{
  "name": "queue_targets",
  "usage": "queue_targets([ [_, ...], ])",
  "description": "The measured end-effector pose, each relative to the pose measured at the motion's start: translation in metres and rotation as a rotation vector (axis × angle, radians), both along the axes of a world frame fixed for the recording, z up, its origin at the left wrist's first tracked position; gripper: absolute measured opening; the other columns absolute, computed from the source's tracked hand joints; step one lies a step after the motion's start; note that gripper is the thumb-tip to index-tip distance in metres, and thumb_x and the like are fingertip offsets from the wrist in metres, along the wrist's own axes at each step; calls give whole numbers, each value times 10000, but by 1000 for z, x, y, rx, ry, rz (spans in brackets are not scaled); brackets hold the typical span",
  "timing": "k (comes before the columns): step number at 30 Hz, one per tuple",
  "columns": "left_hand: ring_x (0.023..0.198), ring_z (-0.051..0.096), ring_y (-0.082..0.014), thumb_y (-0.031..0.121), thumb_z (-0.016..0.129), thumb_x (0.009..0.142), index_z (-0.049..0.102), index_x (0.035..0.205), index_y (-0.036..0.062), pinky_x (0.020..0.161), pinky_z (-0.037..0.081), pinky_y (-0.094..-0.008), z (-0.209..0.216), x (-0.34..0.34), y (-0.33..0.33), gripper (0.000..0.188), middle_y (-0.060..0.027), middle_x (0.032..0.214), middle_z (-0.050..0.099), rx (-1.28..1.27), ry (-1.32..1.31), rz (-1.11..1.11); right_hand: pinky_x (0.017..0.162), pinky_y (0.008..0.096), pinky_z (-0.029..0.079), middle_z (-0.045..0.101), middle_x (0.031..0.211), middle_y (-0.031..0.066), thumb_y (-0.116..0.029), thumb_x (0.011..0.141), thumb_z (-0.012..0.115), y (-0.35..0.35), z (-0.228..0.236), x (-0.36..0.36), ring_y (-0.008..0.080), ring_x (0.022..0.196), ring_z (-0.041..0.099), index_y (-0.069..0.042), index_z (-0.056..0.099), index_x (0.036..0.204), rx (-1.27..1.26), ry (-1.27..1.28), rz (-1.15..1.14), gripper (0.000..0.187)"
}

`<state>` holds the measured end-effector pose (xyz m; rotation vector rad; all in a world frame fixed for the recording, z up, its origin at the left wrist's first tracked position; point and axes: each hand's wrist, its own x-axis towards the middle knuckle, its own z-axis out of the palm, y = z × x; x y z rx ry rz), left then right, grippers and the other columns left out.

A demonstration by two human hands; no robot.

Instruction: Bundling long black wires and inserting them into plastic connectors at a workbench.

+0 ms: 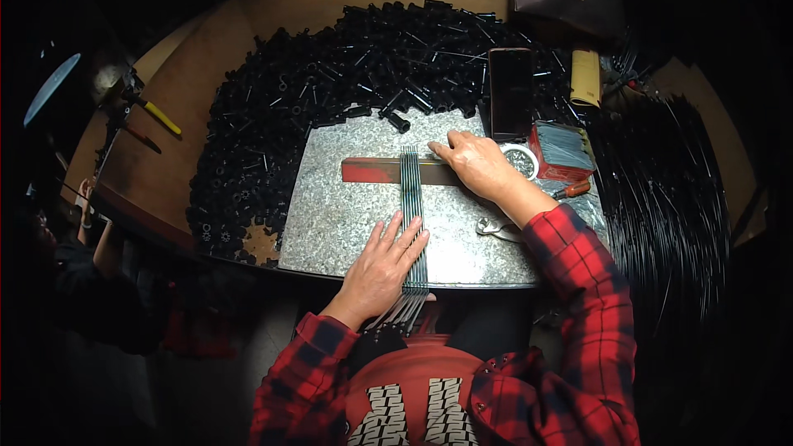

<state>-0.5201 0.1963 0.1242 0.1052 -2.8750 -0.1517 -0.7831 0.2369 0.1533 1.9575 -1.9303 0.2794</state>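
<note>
A row of thin metal rods point(411, 198) lies side by side across a red-brown flat bar point(372, 170) on a speckled metal plate point(330, 215). My left hand point(382, 268) rests flat, fingers spread, on the near ends of the rods at the plate's front edge. My right hand point(475, 163) presses fingers-down on the bar just right of the rods, its fingertips close to their far ends. Neither hand grips anything.
A big heap of small black tubular parts point(330, 91) curves around the plate's left and far sides. A dark phone point(510, 91), a red box point(560, 149), a small round tin point(520, 161), a metal tool point(496, 228) and a bundle of long dark rods point(661, 198) are to the right. Hand tools point(153, 116) lie far left.
</note>
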Motion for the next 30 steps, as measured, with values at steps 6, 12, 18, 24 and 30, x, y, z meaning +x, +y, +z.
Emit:
queue_targets([
  [6,1346,306,-402,391,594,842,420,1370,32,1087,265,-535,4,-2,2,662,-164,1449,366,12,-13,0,699,343,520,572,860,107,-91,817,522,-3,-4,-1,254,842,616,-103,620,1172,-14,-30,21,369],
  [12,1336,316,-404,544,631,767,424,1365,26,1077,277,-538,5,-2,2,818,-165,1443,372,57,30,-12,648,353,535,584,845,109,-113,826,527,-5,-5,-1,255,825,631,-89,644,1074,-77,-16,52,275],
  [18,1330,325,-408,548,637,754,421,1365,18,1071,284,-541,7,-2,3,837,-170,1437,378,49,42,-13,648,355,536,589,851,110,-114,825,528,-4,-5,-2,262,826,632,-81,643,1047,-88,-19,33,252],
  [24,1328,327,-411,566,631,749,420,1367,17,1072,283,-540,3,-3,2,853,-176,1431,382,19,31,-17,719,361,522,593,882,123,-105,819,529,-4,-3,1,269,870,619,-94,629,1154,-6,-41,-6,350],
  [30,1329,325,-412,569,624,753,426,1362,16,1072,282,-539,6,-2,2,847,-178,1432,379,35,31,-16,735,363,521,590,881,123,-100,824,523,-6,-3,2,271,874,620,-88,628,1145,-10,-55,-4,338],
])
